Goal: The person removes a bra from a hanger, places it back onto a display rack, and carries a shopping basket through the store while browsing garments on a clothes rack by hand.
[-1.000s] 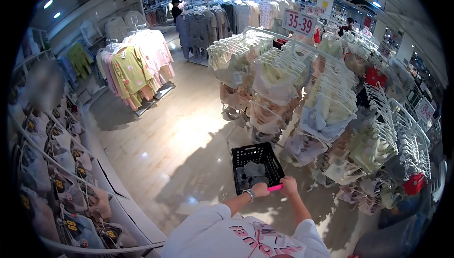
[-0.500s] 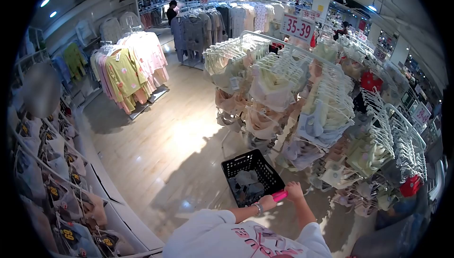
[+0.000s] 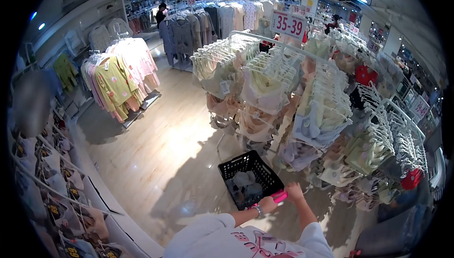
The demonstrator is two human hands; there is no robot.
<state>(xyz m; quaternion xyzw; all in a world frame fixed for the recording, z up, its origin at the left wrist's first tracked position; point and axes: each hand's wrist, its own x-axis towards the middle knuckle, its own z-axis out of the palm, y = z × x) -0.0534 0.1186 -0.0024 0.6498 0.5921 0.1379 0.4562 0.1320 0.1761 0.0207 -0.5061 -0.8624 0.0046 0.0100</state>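
A black perforated shopping basket [image 3: 274, 178] is in front of me at the lower middle of the head view, tilted so I look into it. Several crumpled grey-blue garments [image 3: 246, 186] lie inside. Its pink handle [image 3: 280, 196] runs along the near side. My left hand [image 3: 268, 204], with a bracelet or watch [image 3: 258, 211] on the wrist, is closed around this handle. At the handle's right end, my right hand [image 3: 295, 192] is closed too, its fingers curled and partly hidden.
Racks of bras on white hangers [image 3: 265, 85] stand close on the right, under a 35-39 sign [image 3: 289, 25]. A pajama rack [image 3: 118, 76] is further left. Shelves with bras [image 3: 56, 177] line the left side. A person [image 3: 161, 14] stands at the back.
The racks and signs have shifted left in view as my head or body moved. The basket stays nearly in place below me, with both hands keeping their hold.
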